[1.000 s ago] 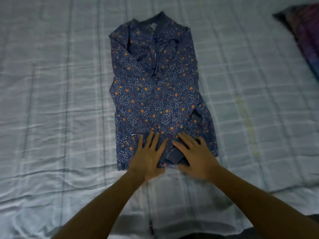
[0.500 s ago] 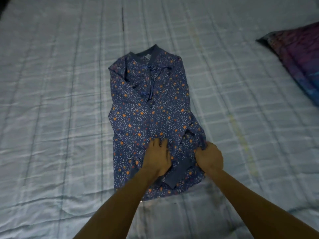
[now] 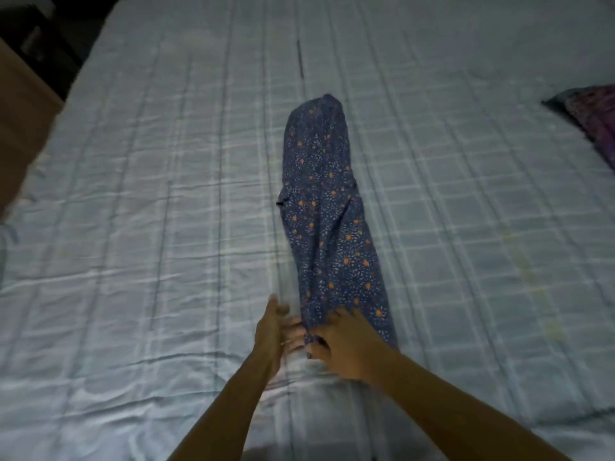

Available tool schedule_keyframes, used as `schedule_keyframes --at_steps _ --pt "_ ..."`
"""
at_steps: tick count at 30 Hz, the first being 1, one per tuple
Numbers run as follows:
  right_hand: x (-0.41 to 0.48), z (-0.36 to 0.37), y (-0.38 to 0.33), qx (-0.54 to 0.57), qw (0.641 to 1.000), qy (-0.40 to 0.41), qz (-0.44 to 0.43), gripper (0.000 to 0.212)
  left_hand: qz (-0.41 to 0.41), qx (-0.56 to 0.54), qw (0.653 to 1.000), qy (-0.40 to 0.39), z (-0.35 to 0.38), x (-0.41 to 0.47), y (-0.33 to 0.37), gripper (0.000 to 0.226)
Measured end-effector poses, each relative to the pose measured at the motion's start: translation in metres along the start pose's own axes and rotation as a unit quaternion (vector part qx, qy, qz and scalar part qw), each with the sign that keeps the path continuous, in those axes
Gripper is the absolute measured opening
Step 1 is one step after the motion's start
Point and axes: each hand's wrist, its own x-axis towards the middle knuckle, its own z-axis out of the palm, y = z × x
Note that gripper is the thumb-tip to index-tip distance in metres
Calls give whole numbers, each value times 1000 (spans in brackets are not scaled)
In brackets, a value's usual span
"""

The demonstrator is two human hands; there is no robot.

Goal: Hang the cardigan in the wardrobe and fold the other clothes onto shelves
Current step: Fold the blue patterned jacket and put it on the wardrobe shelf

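A dark blue shirt [image 3: 327, 227] with small orange and white flowers lies on the bed as a long narrow strip, folded lengthwise. It runs from the middle of the bed toward me. My right hand [image 3: 346, 341] lies over the shirt's near hem, its fingers curled round the left edge of the cloth. My left hand [image 3: 273, 331] is right beside it on the left. Its thumb is raised and its fingers reach to the same corner of the hem; motion blur hides any grip. No cardigan or wardrobe is in view.
The bed is covered by a pale blue checked sheet [image 3: 149, 227] with wrinkles near me. A dark purple pillow [image 3: 592, 121] lies at the right edge. A brown piece of furniture [image 3: 20, 128] stands past the bed's left side.
The shirt lay flat and wide before; it is now folded in half lengthwise. My right hand carried the right side across to the left edge, and my left hand moved left off the cloth.
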Motion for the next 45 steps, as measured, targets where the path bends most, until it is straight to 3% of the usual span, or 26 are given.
schedule_keyframes --at_steps 2,3,5,7,8,10,12,13,14,16,18,21,24,27,29,30,33,36,37,38,40,41,42,43,45 --pt "-2 7 9 29 998 49 13 58 76 130 988 21 -2 1 2 40" --pt "-1 10 15 49 993 98 31 53 125 193 973 34 -1 2 2 44" --pt "-1 8 27 75 976 186 85 42 221 288 929 70 7 0 6 46" --pt "-1 9 37 76 967 201 136 46 347 348 868 70 16 -6 6 47" --pt "-2 13 42 65 972 178 138 52 413 391 821 49 21 -9 5 49" --pt "-4 30 54 40 987 94 125 66 493 522 696 -18 28 0 -10 65" --pt "-6 46 66 10 992 37 121 81 502 658 557 -72 26 15 -38 90" --pt "-7 54 69 -11 991 44 125 82 496 702 505 -79 24 22 -54 103" --pt "-9 55 69 -21 991 39 126 79 477 733 478 -82 23 26 -64 113" --pt "-15 57 68 -16 992 41 122 69 457 753 468 -68 24 33 -70 124" --pt "-28 65 70 -43 993 108 38 65 455 748 480 -52 29 39 -63 117" --pt "-44 71 84 -63 991 101 -55 90 455 777 428 -76 35 43 -48 89" --pt "-37 75 98 -68 991 107 -38 85 449 798 398 -53 43 39 -47 82" --pt "-23 68 101 -2 989 149 -17 75 441 819 366 -31 54 41 -45 64" --pt "-21 56 93 13 985 171 -9 66 430 815 385 -49 60 30 -33 50" --pt "-24 47 87 30 989 148 6 62 396 812 422 -71 62 21 -28 46" --pt "-40 18 72 105 989 -32 96 46 290 790 512 -173 59 -3 -18 37" --pt "-42 -26 65 181 954 -209 112 32 164 718 615 -281 58 -36 13 25" --pt "-41 -43 65 185 956 -195 120 34 138 687 654 -286 57 -41 25 17" --pt "-39 -57 66 174 970 -119 122 38 131 663 686 -270 55 -47 38 11" --pt "-32 -72 72 105 978 146 105 49 189 609 751 -170 49 -43 57 13" --pt "-28 -71 75 74 960 256 91 52 258 600 752 -92 44 -37 61 9" --pt "-25 -68 76 50 942 324 70 52 337 586 737 -6 39 -29 62 24" --pt "-23 -57 75 30 941 336 37 50 405 569 713 61 34 -19 59 38" --pt "-19 -20 70 -33 957 285 -41 50 521 533 658 109 29 -12 50 43"
